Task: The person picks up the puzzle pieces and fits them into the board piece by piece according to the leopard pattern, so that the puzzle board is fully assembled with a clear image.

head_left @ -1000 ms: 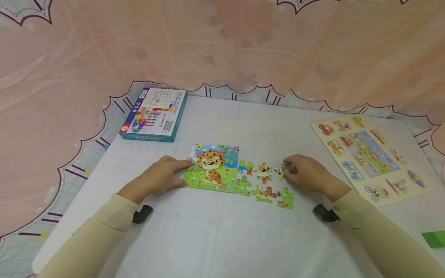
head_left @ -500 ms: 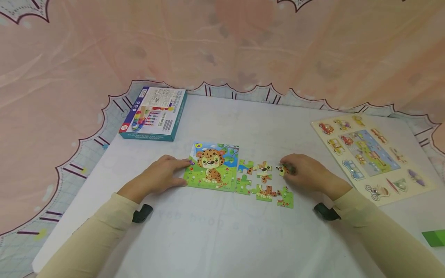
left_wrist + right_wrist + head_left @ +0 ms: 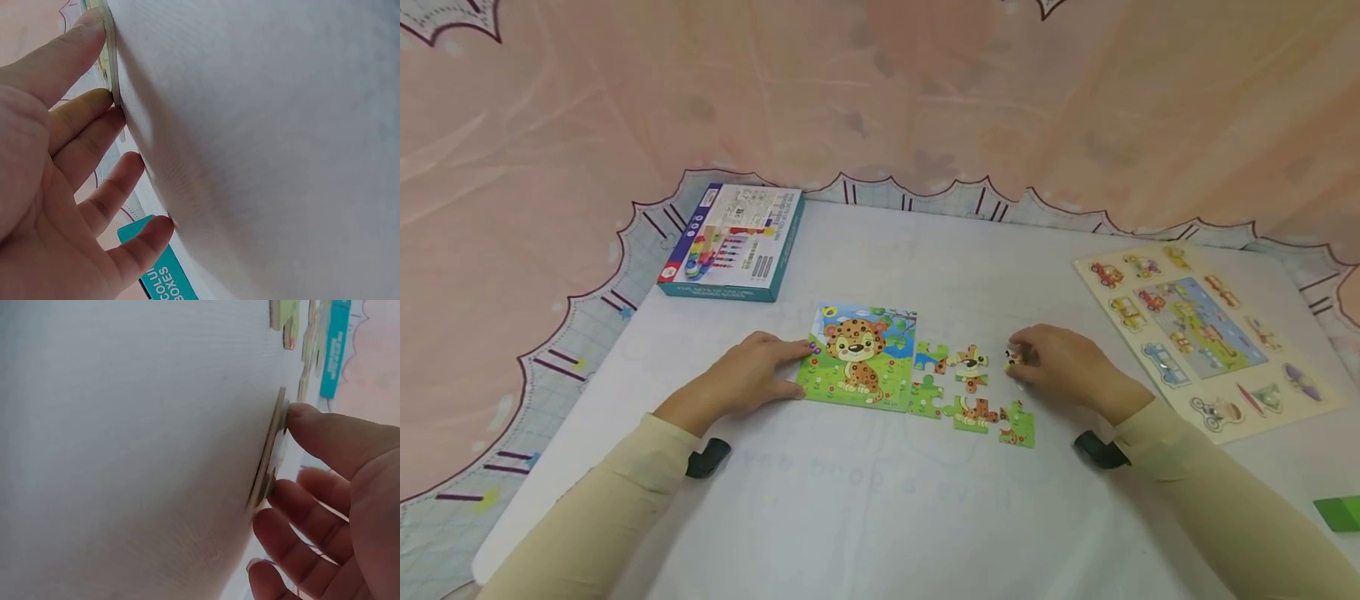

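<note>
At the far left the edge of the table ran slanting, and the box lay near this edge, towards the back, where a peach-coloured curtain hung behind. White surface separated the box from the left hand, whose thumb and forefinger, set wide apart, touched the left edge of the leopard picture. The left wrist view showed what the head view hid: the other fingers, spread below the forefinger, and the picture's edge, seen from the side. Just beside the picture's right edge lay the puzzle pieces, flat and close together; whether they touched each other I could not tell everywhere. To the right of the upper ones, the right hand held one small piece between thumb and fingers, in a narrow grip. From above the fingers covered much of this piece, but the right wrist view showed its thin side; whether it touched the table, I could not tell. A strip of white surface stayed between this hand and the vehicle board, and a broader one reached from the pieces to the front. A green block was at the right border.
</note>
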Demonstrator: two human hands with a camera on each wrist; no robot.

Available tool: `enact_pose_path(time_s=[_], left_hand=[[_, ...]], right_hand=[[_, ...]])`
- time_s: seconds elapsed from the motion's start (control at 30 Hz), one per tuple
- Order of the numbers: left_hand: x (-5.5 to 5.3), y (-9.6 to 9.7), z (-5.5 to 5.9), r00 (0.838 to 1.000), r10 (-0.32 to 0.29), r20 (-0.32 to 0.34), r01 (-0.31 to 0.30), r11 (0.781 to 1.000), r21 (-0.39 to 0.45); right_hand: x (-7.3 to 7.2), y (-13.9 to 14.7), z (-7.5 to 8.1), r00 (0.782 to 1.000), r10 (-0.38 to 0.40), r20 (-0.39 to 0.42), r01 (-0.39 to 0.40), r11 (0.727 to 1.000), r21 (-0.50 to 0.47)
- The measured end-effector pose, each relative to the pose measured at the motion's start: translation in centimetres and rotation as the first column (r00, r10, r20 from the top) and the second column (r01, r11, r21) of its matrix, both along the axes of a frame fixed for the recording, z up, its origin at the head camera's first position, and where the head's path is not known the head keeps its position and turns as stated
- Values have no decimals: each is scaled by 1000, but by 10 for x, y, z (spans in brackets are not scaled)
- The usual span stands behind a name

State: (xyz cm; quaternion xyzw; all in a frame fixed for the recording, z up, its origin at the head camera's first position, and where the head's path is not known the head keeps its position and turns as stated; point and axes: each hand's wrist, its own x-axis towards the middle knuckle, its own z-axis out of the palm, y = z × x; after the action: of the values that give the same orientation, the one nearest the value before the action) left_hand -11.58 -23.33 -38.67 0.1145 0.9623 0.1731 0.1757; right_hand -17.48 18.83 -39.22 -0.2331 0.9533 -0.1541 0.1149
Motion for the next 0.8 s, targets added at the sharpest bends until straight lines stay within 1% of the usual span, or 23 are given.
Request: enact_pose_path(time_s=[0.07,0.13,0.3,0.4,0.5,0.6,0.8], left_hand=[[0,0,0,1000,0,2,0,1000,1],[0,1,0,1000,2,6,-2,1000,2],[-1,1,-1,1000,4,11,-4,1000,-1],[-1,1,0,1000,8,12,-8,1000,-1],[-1,2,0,1000,11,15,-11,1000,-1],[-1,2,0,1000,14,18,-14,1000,-1],[-1,2,1,1000,9,12,-9,1000,-2]], right_hand=[[0,1,0,1000,1,-11,-1,1000,7],[-1,2,0,1000,18,-12,-18,1000,1],[-1,7,2,993,119,8,-119,993,-24],[0,9,4,988,152,24,-152,988,-23],[1,9,5,988,150,32,-149,989,-23],[1,10,4,991,131,35,-130,991,-22],[3,11,4,998,42,41,-42,999,-1]])
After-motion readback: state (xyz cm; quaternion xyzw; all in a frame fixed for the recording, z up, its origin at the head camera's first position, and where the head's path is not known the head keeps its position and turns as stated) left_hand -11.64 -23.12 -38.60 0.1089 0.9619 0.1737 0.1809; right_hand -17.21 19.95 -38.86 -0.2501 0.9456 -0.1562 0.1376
